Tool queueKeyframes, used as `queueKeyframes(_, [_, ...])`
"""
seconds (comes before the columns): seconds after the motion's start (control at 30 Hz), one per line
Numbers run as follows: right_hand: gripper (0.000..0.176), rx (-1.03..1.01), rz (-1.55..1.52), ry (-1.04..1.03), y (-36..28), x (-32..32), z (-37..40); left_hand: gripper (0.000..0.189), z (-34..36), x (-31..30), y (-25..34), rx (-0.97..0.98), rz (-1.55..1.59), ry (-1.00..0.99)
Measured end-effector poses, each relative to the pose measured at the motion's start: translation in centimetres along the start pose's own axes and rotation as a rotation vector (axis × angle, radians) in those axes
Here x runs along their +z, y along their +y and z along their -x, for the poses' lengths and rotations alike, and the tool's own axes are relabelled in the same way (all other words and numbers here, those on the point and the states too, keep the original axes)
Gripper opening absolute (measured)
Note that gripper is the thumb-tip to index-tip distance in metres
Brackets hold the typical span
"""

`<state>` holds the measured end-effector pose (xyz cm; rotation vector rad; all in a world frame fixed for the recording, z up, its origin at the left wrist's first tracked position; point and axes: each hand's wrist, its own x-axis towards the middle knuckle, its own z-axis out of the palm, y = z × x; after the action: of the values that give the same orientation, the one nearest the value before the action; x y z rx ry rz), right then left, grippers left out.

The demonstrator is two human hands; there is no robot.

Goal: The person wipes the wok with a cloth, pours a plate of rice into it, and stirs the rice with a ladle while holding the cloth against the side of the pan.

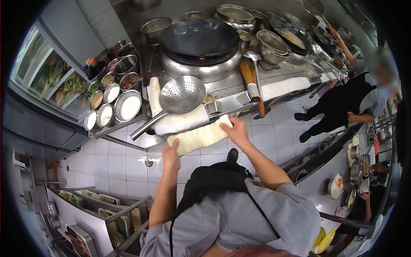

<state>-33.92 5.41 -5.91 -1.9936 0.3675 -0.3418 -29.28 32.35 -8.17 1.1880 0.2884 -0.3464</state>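
A folded cream-white towel (200, 138) is stretched between my two hands in front of the stove edge. My left hand (171, 155) is closed on its left end, thumb on top. At the other end my right hand (236, 131) grips the towel, also with the thumb over it. Just beyond is a perforated metal strainer (182, 95), its handle pointing down to the left. It rests over a white cloth (182, 123) laid along the stove's front edge.
A black wok (200, 37) sits on the burner, with a bamboo brush (248, 76) and a ladle (253, 56) to its right. Seasoning bowls (128, 106) stand at left. A co-worker (342, 103) stands at the right. Food containers (114, 222) line the lower left.
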Motion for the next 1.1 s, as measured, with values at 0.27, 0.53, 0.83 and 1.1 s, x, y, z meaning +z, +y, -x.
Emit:
queueKeyframes(0.27, [0.023,-0.399,0.358,-0.204,-5.8,2.2,4.1,0.034,1.3,10.9,-1.5,-0.162,0.244,-0.297])
queueKeyframes(0.53, [0.048,0.596,-0.842,-0.146,-1.2,-7.7,0.0,0.043,0.8,13.9,-2.2,-0.446,0.461,-0.548])
queueKeyframes(0.83, [0.060,0.739,-0.805,0.252,3.7,-8.8,-3.1,0.032,-3.0,21.3,-5.1,0.125,-0.430,-0.618])
queueKeyframes(1.1, [0.057,0.499,-0.998,0.090,3.6,-13.0,-9.6,0.070,-4.2,31.6,-8.0,0.586,-0.692,-0.360])
